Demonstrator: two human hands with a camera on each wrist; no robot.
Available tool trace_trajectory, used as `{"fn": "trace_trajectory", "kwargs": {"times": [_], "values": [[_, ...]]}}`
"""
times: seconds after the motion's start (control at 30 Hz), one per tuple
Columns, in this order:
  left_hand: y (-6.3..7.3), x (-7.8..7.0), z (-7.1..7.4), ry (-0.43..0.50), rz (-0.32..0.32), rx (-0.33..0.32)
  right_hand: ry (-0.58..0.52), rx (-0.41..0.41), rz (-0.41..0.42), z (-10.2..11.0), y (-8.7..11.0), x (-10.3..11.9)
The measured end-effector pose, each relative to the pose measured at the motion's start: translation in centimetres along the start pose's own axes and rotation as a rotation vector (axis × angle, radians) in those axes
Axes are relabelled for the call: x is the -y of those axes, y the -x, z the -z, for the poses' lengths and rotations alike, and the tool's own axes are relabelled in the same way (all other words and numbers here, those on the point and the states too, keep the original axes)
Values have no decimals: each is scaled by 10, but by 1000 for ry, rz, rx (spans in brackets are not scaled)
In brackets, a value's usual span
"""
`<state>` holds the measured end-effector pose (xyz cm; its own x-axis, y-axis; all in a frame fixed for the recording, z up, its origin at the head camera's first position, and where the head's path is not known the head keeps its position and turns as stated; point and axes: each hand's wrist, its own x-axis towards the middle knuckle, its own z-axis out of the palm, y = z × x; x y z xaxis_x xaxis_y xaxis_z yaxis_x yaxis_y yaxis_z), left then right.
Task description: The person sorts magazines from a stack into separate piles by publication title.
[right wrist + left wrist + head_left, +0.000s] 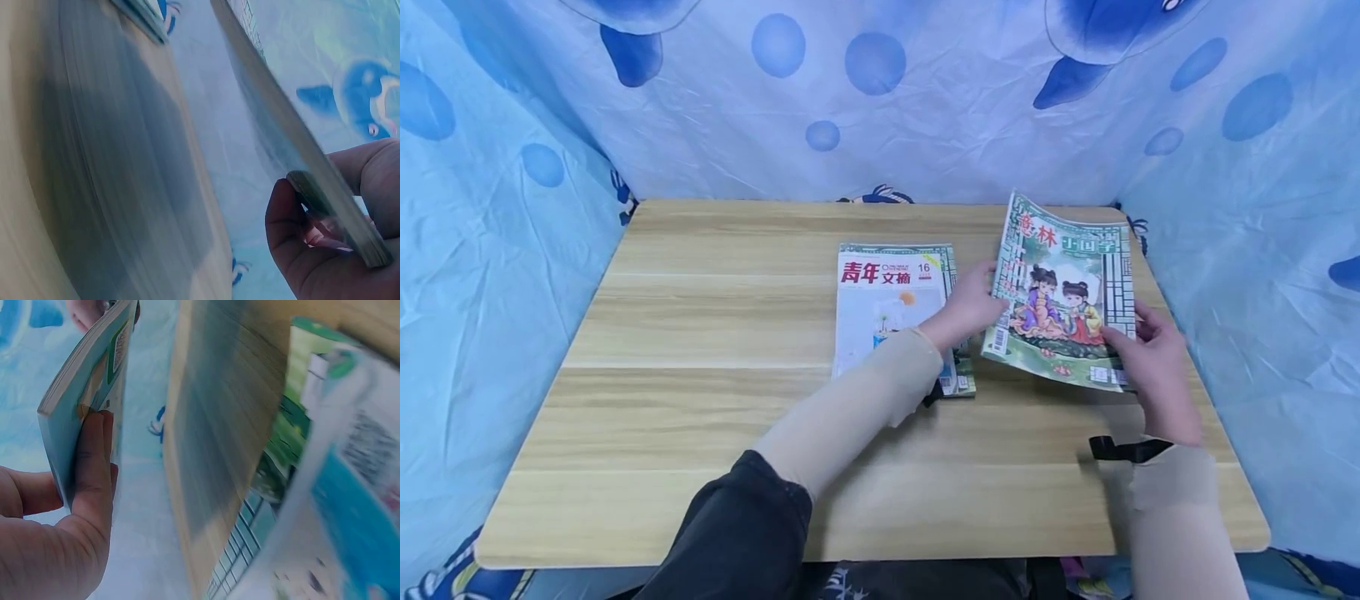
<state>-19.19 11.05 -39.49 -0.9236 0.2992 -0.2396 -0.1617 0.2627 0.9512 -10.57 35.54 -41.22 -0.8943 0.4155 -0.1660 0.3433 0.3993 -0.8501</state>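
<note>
Both hands hold a green magazine (1060, 292) above the right part of the table; two cartoon children are drawn on its cover. My left hand (972, 302) grips its left edge, and the left wrist view shows the thumb on one side of the magazine (94, 381) and fingers on the other. At the right edge my right hand (1157, 367) pinches it, the thumb lying on the cover. To the left, partly covered by my left forearm, a white magazine (887, 300) lies on top of another green-bordered magazine (962, 383).
The wooden table (700, 333) has rounded corners. Blue cloth (715, 125) printed with bubbles and whales hangs behind it and along both sides. A black strap (1127, 450) is around my right wrist.
</note>
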Motion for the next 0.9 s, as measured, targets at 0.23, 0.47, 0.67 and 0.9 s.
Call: {"fn": "trace_trajectory", "kwargs": {"times": [0.23, 0.47, 0.67, 0.9], "values": [[-21, -1, -30, -140, -56, -17, 62, -41, -12, 19, -14, -12], [-32, 3, -50, -302, -47, -11, 159, -19, -32, 25, -27, -26], [-37, 5, -59, -526, -57, -5, 194, 32, -23, 24, -39, -37], [-46, 12, -69, -606, -22, 70, 259, 60, -65, 27, -42, -45]]}}
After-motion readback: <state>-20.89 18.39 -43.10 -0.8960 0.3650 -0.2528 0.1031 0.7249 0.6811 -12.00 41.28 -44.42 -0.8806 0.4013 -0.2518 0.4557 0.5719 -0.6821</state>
